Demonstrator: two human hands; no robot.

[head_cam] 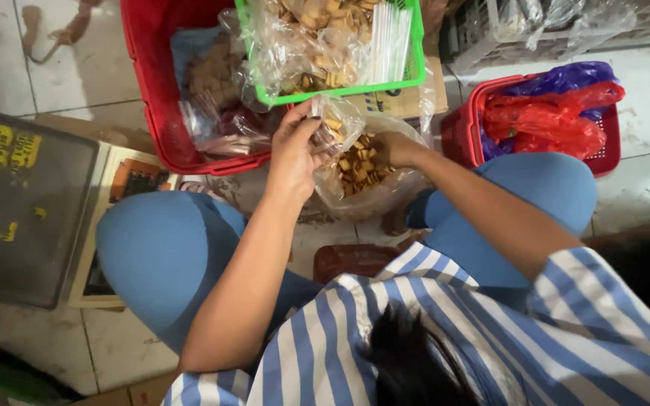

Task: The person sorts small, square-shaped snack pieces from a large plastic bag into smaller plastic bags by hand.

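Note:
My left hand point(295, 150) pinches the rim of a small clear plastic bag point(338, 124) with a few tan snack pieces in it. My right hand point(393, 149) reaches down into a large clear bag of the same square tan snacks point(362, 177) that stands on the floor between my knees; its fingers are hidden among the pieces. The small bag hangs right above the large one.
A green basket point(415, 64) of bagged snacks and clear straws rests on a red basket point(156, 90). A smaller red basket point(468, 131) with red and purple bags sits at the right. A grey weighing scale point(24, 203) stands at the left on the tiled floor.

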